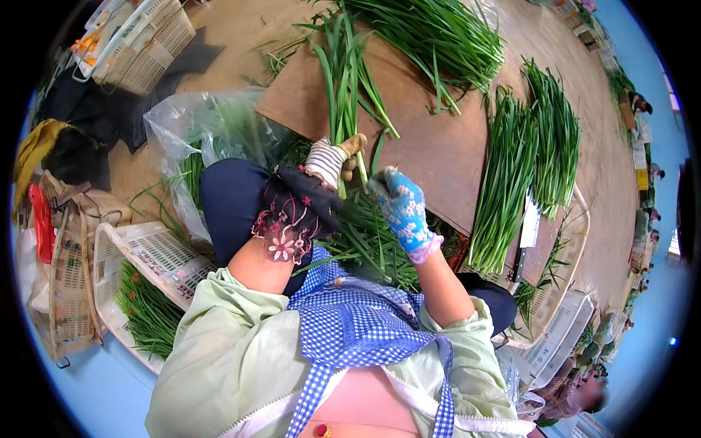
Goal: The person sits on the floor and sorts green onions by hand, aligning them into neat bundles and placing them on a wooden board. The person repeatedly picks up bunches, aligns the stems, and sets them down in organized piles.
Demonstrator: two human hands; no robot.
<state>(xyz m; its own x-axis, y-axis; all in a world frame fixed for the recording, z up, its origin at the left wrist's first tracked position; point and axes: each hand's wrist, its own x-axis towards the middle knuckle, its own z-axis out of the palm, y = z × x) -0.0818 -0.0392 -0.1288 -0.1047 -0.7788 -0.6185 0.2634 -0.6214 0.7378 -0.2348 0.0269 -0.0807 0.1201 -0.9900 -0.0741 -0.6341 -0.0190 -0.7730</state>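
Note:
My left hand [331,159], in a striped work glove with tan fingertips, is closed around the pale stalk ends of a small bunch of green garlic chives [344,82]. The leaves of this bunch reach away from me over a brown board [432,148]. To the right, my right hand [398,202] wears a blue floral glove. Its fingers are curled, and a single green leaf [378,149] runs into the fingertips. The two hands are close together but apart. Below them, loose green leaves [372,241] are heaped between my knees.
A large chive pile [432,38] lies at the board's far side. Chive bundles [504,180] lie at right beside a knife [527,230]. A clear plastic bag [181,131] holds greens at left. Plastic crates [153,246] stand at both sides. Another person [569,391] is at lower right.

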